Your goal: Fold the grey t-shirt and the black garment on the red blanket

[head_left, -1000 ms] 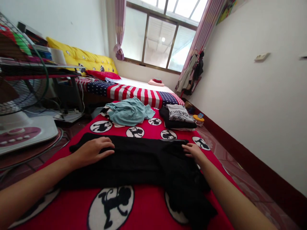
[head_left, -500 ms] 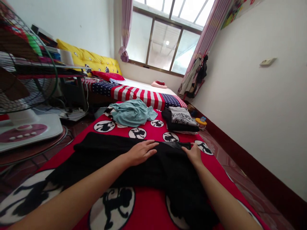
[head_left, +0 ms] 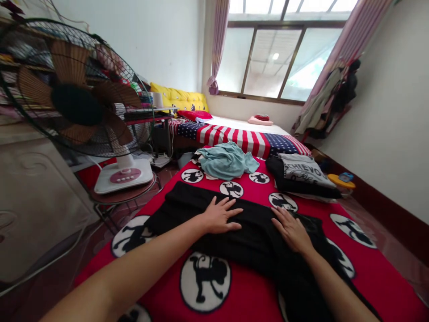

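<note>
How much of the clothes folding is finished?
Done: a folded stack with a grey printed top sits at the far right of the red blanket. In hand: left hand and right hand lie flat on the black garment. Left: the crumpled teal garment.

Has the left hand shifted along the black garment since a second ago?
Yes. The left hand slid right along the black garment, from its left end toward the right hand.

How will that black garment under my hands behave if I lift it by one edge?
The black garment will probably go floppy: it lies flat and creased under the left hand and right hand. It looks light, and may drag on the fuzzy red blanket.
</note>
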The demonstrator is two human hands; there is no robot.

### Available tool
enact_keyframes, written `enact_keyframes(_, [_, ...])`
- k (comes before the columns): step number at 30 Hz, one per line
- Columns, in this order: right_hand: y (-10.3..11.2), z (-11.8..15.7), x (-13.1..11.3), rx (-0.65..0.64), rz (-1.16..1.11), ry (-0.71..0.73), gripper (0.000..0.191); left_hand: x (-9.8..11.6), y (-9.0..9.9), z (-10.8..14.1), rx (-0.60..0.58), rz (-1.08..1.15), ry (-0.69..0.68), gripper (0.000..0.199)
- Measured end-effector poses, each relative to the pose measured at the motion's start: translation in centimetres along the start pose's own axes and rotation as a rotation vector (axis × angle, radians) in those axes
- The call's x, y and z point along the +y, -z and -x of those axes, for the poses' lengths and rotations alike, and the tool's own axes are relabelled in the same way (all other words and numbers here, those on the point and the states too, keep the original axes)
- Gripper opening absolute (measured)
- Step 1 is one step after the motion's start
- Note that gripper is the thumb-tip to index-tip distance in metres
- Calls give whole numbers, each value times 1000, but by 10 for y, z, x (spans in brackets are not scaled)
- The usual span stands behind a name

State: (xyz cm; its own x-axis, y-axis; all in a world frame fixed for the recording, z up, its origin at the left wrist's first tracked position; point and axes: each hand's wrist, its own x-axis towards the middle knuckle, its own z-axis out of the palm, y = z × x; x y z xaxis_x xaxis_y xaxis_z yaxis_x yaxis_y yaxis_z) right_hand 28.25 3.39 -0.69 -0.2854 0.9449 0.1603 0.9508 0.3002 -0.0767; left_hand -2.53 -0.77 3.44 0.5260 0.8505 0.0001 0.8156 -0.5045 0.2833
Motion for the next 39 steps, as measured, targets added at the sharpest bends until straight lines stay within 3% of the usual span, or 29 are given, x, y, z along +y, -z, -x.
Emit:
enact_keyframes(4, [-1, -1, 4, 13, 4, 7, 52, -49, 13, 60, 20, -75, 242, 70])
enact_keyframes(8, [5, 0, -1, -6, -4, -12, 52, -68, 27, 101, 48, -172, 329, 74])
enact_keyframes(12, [7, 1, -6, 10, -15, -23, 52, -63, 70, 91, -81, -149, 445, 69])
enact_keyframes(13, [8, 1, -6, 12, -19, -28, 51, -62, 81, 83, -70, -141, 491, 68])
enact_keyframes(15, [9, 2, -6, 5, -32, -31, 51, -64, 91, 68, 78, -153, 515, 64])
enact_keyframes(18, [10, 3, -5, -4, -84, -28, 50, -75, 70, 57, 282, -234, 402, 59])
enact_keyframes(22, [14, 4, -6, 39, -274, -33, 44, -95, 22, 60, 173, -342, 387, 60])
enact_keyframes(24, [21, 5, -6, 76, -434, -58, 41, -99, 11, 62, 142, -359, 393, 60])
enact_keyframes(27, [39, 16, -1, 101, -788, -95, 45, -100, 10, 64, 136, -379, 395, 59])
enact_keyframes(30, [64, 48, 13, 89, -1071, -159, 52, -101, 7, 72, 176, -385, 367, 56])
enact_keyframes(33, [86, 101, 31, 110, -1076, -268, 47, -100, -2, 79, 261, -294, 335, 54])
enact_keyframes(36, [100, 157, 45, 146, -966, -384, 43, -75, -6, 75, 340, -60, 253, 55])
enact_keyframes(39, [105, 198, 51, 202, -863, -472, 40, -16, -4, 57, 368, 186, 40, 52])
